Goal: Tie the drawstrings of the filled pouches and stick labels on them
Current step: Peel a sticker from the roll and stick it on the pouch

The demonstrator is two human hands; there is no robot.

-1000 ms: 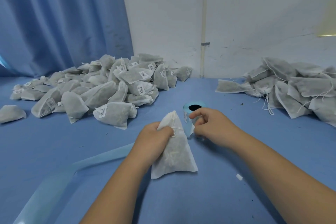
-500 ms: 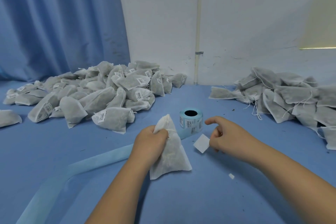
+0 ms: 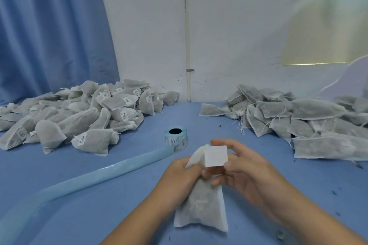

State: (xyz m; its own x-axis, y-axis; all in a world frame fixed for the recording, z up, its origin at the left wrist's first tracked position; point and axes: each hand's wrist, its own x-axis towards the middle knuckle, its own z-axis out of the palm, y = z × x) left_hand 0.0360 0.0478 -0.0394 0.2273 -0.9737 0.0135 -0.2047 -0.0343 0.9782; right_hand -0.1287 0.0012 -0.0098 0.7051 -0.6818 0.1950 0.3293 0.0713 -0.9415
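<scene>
My left hand (image 3: pixel 182 172): curled round the gathered neck of a pouch (image 3: pixel 201 207), fingers closed on the fabric. The back of the hand faces me.
My right hand (image 3: pixel 245 169): partly closed. It pinches a label (image 3: pixel 216 156) by its edges, forefinger over the top edge, the other fingers loosely bent below. It is a little blurred, so I cannot tell exactly where the thumb lies.
Pouch: white, see-through, filled with something dark. It stands upright, its bottom edge on the table (image 3: pixel 99 215) just in front of me and its top poking up above my left fist.
Label: a small white square, blank face towards me, held right against the top of the pouch – whether it touches the fabric, I cannot tell.
Roll of labels (image 3: pixel 175 138): pale blue, standing on end with its dark core upward, just beyond my hands.
Backing strip (image 3: pixel 89 177): a long pale-blue ribbon that runs from the roll across the table to my left.
Left heap (image 3: pixel 79 117): many filled pouches piled at the far left of the table – several show small printed labels.
Right heap (image 3: pixel 298 115): more filled pouches at the far right, loose strings trailing from some of them.
Behind: a blue curtain (image 3: pixel 49 26) on the left, a white wall (image 3: pixel 229 26) with a thin upright pipe (image 3: pixel 186 36).
</scene>
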